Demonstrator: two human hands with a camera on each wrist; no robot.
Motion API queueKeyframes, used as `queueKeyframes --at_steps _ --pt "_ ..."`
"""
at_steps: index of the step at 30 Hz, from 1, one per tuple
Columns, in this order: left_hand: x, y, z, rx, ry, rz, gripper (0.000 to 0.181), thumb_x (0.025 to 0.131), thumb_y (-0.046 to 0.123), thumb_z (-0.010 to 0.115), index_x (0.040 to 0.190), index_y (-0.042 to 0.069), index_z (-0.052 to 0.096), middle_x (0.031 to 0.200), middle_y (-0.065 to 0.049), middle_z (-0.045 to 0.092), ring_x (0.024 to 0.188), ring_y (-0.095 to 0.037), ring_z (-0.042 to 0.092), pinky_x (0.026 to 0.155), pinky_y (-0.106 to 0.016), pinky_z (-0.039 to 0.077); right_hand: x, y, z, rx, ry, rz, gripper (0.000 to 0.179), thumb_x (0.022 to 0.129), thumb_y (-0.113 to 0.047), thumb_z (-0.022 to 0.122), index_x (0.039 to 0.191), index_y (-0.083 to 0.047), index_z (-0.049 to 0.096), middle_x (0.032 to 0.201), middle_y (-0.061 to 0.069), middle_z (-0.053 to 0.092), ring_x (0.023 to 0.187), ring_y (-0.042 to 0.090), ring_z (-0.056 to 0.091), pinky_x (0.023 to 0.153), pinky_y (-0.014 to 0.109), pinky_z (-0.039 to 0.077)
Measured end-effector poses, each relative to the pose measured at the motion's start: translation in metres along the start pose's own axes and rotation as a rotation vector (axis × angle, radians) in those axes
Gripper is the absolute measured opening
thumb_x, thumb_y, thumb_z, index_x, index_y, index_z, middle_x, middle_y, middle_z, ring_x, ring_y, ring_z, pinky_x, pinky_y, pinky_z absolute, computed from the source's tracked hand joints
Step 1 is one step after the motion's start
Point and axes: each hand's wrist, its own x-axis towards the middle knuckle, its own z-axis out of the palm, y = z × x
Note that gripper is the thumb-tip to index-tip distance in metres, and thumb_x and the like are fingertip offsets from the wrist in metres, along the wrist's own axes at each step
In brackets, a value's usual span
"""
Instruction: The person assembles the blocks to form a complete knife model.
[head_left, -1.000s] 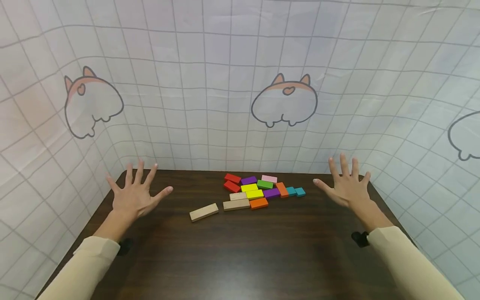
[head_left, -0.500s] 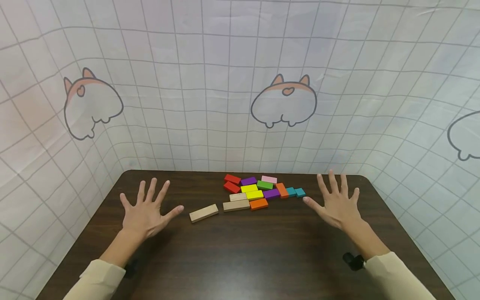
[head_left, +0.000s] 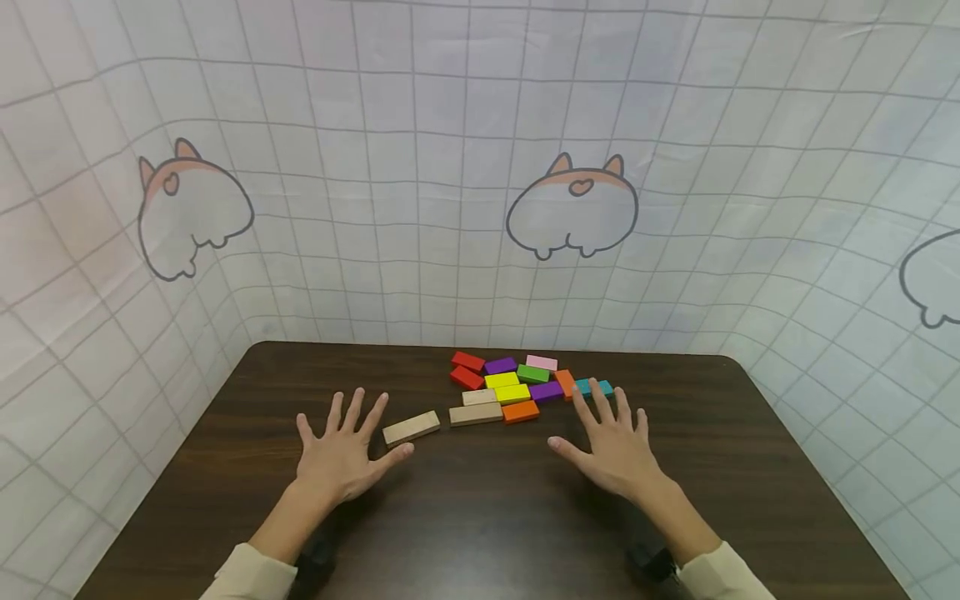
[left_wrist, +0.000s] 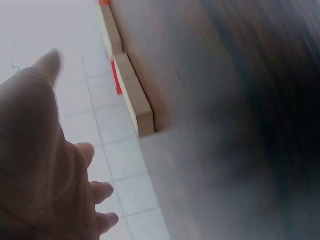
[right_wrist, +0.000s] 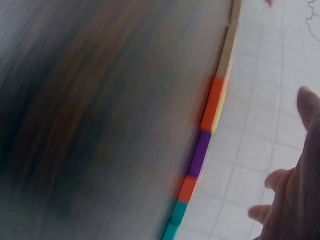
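With the left hand [head_left: 339, 458] and right hand [head_left: 617, 452] spread and empty, we judge the leftmost wooden block [head_left: 411, 428], lying on the desk [head_left: 480, 517], light and stiff, best pinched across its long sides.

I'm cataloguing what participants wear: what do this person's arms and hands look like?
The left hand and right hand are bare and ungloved. The sleeves are plain cream, with no pattern showing. A small black device shows by each sleeve's end, its details too dark to tell.
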Motion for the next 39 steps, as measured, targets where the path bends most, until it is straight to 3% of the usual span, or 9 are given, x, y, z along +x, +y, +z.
queueKeyframes --at_steps 5,9,14,19,24,29,39 --pt "0.005 0.008 0.007 -0.043 -0.021 0.037 0.098 0.089 0.084 0.046 0.165 0.026 0.022 0.167 -0.020 0.027 0.155 -0.048 0.017 0.111 -0.083 0.006 0.004 -0.016 0.008 0.093 -0.006 -0.042 0.092 0.093 -0.069 0.055 0.164 -0.018 0.025 0.170 0.014 0.024 0.152 0.051 0.020 0.115 0.077 0.008" --pt "0.010 0.009 0.010 -0.086 0.009 0.072 0.093 0.090 0.072 0.061 0.163 0.022 0.031 0.158 -0.022 0.043 0.150 -0.049 0.031 0.110 -0.082 0.015 0.009 -0.025 0.015 0.180 -0.003 -0.097 0.089 0.092 -0.062 0.063 0.163 -0.018 0.031 0.164 0.014 0.036 0.148 0.048 0.028 0.114 0.075 0.012" --pt "0.019 0.005 0.012 -0.163 0.057 0.105 0.086 0.087 0.057 0.075 0.158 0.019 0.042 0.145 -0.020 0.058 0.139 -0.043 0.047 0.108 -0.079 0.026 0.020 -0.034 0.024 0.298 -0.032 -0.148 0.084 0.093 -0.051 0.070 0.162 -0.021 0.033 0.159 0.014 0.042 0.145 0.044 0.032 0.113 0.073 0.016" --pt "0.027 -0.003 0.010 -0.244 0.057 0.139 0.074 0.086 0.046 0.081 0.148 0.015 0.055 0.136 -0.019 0.065 0.128 -0.042 0.056 0.104 -0.072 0.035 0.034 -0.042 0.034 0.388 -0.033 -0.155 0.078 0.093 -0.043 0.073 0.159 -0.019 0.039 0.158 0.016 0.044 0.144 0.044 0.033 0.113 0.072 0.017" --pt "0.034 -0.011 0.010 -0.321 0.018 0.149 0.063 0.085 0.039 0.084 0.139 0.014 0.064 0.119 -0.011 0.071 0.114 -0.036 0.060 0.099 -0.068 0.038 0.049 -0.049 0.040 0.430 -0.054 -0.129 0.075 0.093 -0.043 0.074 0.158 -0.022 0.042 0.158 0.010 0.046 0.145 0.043 0.032 0.114 0.071 0.015" --pt "0.040 -0.016 0.011 -0.373 -0.019 0.141 0.055 0.083 0.034 0.086 0.132 0.016 0.069 0.113 -0.008 0.073 0.110 -0.033 0.063 0.099 -0.064 0.041 0.061 -0.052 0.042 0.466 -0.092 -0.117 0.069 0.093 -0.041 0.075 0.154 -0.022 0.048 0.158 0.006 0.048 0.144 0.044 0.033 0.114 0.071 0.014" --pt "0.047 -0.020 0.011 -0.444 -0.069 0.136 0.042 0.082 0.025 0.088 0.121 0.020 0.075 0.107 -0.001 0.073 0.108 -0.027 0.064 0.097 -0.057 0.047 0.081 -0.048 0.045 0.407 -0.153 -0.116 0.058 0.091 -0.035 0.079 0.144 -0.023 0.060 0.142 0.001 0.063 0.132 0.036 0.042 0.111 0.068 0.014"
